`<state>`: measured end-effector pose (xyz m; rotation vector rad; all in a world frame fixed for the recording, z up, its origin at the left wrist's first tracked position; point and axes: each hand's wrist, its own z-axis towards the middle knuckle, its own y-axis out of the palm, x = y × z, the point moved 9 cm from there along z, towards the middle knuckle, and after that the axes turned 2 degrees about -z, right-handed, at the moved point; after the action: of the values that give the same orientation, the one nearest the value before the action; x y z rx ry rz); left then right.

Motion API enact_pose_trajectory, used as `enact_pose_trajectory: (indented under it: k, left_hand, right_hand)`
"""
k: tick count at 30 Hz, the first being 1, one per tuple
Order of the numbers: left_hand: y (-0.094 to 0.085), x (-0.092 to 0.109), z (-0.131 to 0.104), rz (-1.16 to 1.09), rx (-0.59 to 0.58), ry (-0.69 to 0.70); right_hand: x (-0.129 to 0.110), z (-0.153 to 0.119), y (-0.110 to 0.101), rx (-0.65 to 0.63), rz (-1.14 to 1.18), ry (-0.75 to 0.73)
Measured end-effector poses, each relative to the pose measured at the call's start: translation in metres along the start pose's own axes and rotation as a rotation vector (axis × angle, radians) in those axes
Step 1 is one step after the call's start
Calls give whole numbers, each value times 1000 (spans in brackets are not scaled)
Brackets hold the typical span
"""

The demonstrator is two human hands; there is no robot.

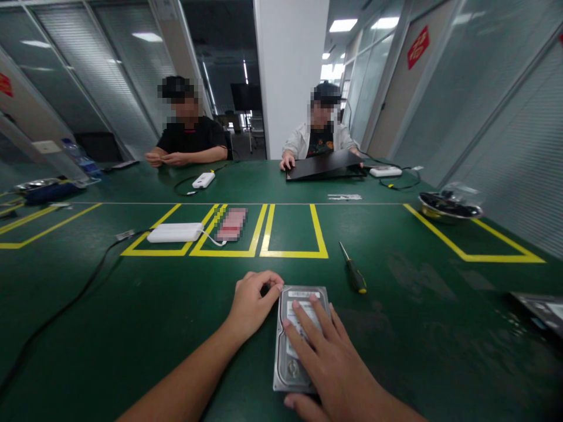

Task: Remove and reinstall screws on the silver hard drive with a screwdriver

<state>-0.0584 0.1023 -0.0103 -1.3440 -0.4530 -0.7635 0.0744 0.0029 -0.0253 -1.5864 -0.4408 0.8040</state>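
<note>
A green table (132,328) marked with yellow tape was seen from the head camera, two other people seated at its far side. A hard drive (295,351) lay flat near the front edge. The right hand (328,357) was spread flat on its top, fingers (303,319) open across the label. The left hand (253,305) was curled loosely at its upper left corner, fingertips touching. A screwdriver (353,269) lay just right of it.
</note>
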Motion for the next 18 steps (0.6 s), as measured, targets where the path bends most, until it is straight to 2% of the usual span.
enact_pose_trajectory:
  k: [4,7,11,13,18]
  left_hand:
    - [0,-1,0,0,-6,3]
    - [1,-1,1,2,-12,1]
    - [1,-1,1,3,-11,-6]
    - [1,-1,0,3,-9,-10]
    - [0,0,0,6,-3,-15]
  right_hand:
    - [1,0,-1,-9,0,5]
    - [2,-4,-5,55,15,-16]
    - [3,-14,-26,303,6,-47]
    - [7,-18,-40,438,-8,-16]
    - [42,-28,-72,688,-99,300]
